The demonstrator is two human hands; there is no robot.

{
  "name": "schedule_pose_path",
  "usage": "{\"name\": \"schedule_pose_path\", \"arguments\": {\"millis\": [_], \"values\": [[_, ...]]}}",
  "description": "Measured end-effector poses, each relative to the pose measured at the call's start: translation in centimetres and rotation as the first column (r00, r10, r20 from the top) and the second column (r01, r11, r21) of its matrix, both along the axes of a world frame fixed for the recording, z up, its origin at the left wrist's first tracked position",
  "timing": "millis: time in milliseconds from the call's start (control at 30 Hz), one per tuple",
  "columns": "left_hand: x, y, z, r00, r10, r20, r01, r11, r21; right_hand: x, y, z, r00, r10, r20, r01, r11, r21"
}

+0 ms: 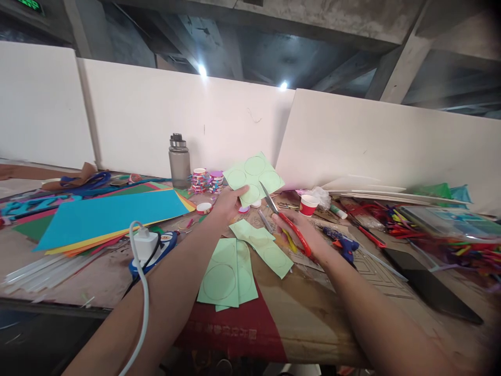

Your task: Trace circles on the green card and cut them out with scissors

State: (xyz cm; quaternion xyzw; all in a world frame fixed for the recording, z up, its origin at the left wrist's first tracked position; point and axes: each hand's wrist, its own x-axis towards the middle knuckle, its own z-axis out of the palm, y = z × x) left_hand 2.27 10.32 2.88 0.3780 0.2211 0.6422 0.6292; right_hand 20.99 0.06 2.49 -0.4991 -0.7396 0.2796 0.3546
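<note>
Raised over the table, a green paper sheet (255, 166) with several drawn circles is pinched at its lower left edge by my left hand (230, 202). My right hand (299, 230) grips scissors (293, 230) with red and yellow handles. Their blades point up and left and overlap the sheet's lower right part; whether they are cutting into it I cannot tell. Below my hands lie more green paper pieces with drawn circles: a pair (219, 277) at the front and a strip (270, 253) to the right.
Coloured paper sheets (113, 214) and a white plug on a blue power strip (170, 244) lie left; its white cable crosses my left forearm. A grey bottle (180, 164) stands behind. Rightward are a red paper cup (308, 204), a glue gun (344, 243) and a black phone-like slab (430, 282).
</note>
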Motion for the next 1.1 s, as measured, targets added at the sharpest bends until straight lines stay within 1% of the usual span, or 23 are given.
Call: {"name": "schedule_pose_path", "arguments": {"millis": [200, 400, 700, 867, 1000, 1033, 1100], "values": [[0.1, -0.7, 0.3, 0.999, -0.017, -0.032, 0.017, 1.0, -0.003, -0.2, -0.2, 0.0, 1.0, -0.009, 0.004, 0.009, 1.0, 0.028], [0.1, -0.7, 0.4, 0.999, -0.032, -0.035, 0.032, 0.999, 0.01, -0.2, -0.1, 0.0, 0.999, -0.032, 0.003, 0.031, 0.999, 0.037], [0.1, -0.8, 0.6, 0.999, -0.033, -0.023, 0.033, 0.999, -0.015, 0.0, 0.2, -0.9, 0.993, -0.035, -0.112, 0.027, 0.997, -0.077], [0.0, -0.8, 0.6, 0.999, -0.045, -0.027, 0.045, 0.999, -0.017, -0.1, 0.0, -0.8, 0.993, -0.033, -0.118, 0.025, 0.998, -0.066], [-0.1, -0.6, 0.3, 0.998, -0.048, -0.036, 0.047, 0.999, -0.01, -0.4, -0.1, -0.6, 0.987, -0.074, -0.145, 0.055, 0.99, -0.13], [-0.1, -0.5, 0.3, 0.998, -0.05, -0.04, 0.05, 0.999, -0.006, -0.4, -0.1, -0.5, 0.987, -0.073, -0.144, 0.055, 0.991, -0.123], [-0.2, -0.5, 0.2, 0.996, -0.064, -0.053, 0.065, 0.998, 0.009, -0.4, 0.0, -0.5, 0.991, -0.049, -0.124, 0.042, 0.997, -0.06]]}}
